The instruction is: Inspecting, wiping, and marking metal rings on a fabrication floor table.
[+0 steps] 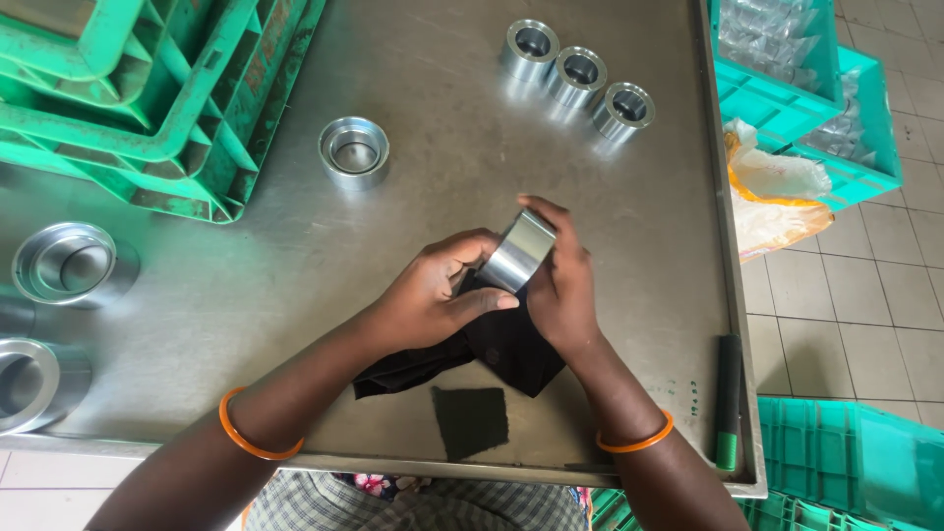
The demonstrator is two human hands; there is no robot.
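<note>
My right hand [563, 285] grips a shiny metal ring [518, 251], a short steel cylinder, tilted above the steel table [442, 147]. My left hand [433, 295] touches the ring's lower side and presses a black cloth [501, 349] that lies bunched under both hands. A small dark square pad [470, 421] rests flat on the table near its front edge. Both wrists wear orange bangles.
Three metal rings [580, 71] stand in a row at the back. A wider ring [354, 149] sits at mid-left, and larger rings [64, 264] line the left edge. Green crates [147, 98] stack at the back left. A dark marker [728, 398] lies at the right edge. Teal crates [806, 88] stand beyond.
</note>
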